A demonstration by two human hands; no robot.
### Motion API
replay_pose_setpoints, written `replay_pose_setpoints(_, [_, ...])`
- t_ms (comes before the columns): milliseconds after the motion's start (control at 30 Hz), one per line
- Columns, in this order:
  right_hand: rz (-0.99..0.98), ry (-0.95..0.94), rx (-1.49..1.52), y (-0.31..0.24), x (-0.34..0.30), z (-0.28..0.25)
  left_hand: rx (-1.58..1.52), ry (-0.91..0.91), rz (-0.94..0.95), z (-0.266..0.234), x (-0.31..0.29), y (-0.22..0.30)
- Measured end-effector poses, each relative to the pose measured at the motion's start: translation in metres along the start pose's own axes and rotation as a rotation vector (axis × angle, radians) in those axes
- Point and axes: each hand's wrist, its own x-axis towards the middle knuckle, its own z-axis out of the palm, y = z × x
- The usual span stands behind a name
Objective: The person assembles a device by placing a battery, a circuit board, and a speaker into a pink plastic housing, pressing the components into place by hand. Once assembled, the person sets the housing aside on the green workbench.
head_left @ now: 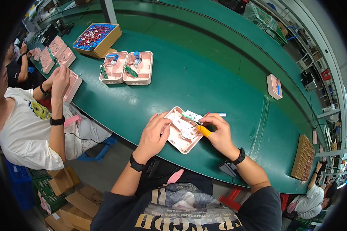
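Note:
In front of me a pink plastic housing (187, 148) lies tilted on the green bench. Inside it sit a white part with a round end (187, 133) and a small circuit board (192, 115) at the far edge. My left hand (153, 134) grips the housing's left edge with curled fingers. At its right side, my right hand (218, 133) pinches thin wires (199, 124) between index finger and thumb; the thumb wears a yellow finger cot (204, 131). A blue cylinder (221, 114), likely a battery, shows just past those fingers.
Two pink housings (142, 80) with boards and wires stand farther left, near a cardboard box (100, 49) of blue wired parts. Another pink housing (274, 86) lies far right, with a divided tray (301, 158) nearer the right edge. A co-worker (31, 127) works at my left.

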Motion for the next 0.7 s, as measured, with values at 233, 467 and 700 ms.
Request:
replay_pose_setpoints(233, [-0.277,0.096,-0.611,-0.021,0.010,-0.003,0.012,0.111,-0.055,0.002,-0.001,0.007])
replay_pose_setpoints(467, [-0.382,0.109,-0.720,-0.021,0.006,-0.014,-0.027,0.063,-0.101,-0.002,-0.003,-0.001])
replay_pose_setpoints(700, [-0.299,0.213,-0.580,-0.003,-0.001,-0.009,-0.055,-0.038,-0.085,0.003,-0.002,0.005])
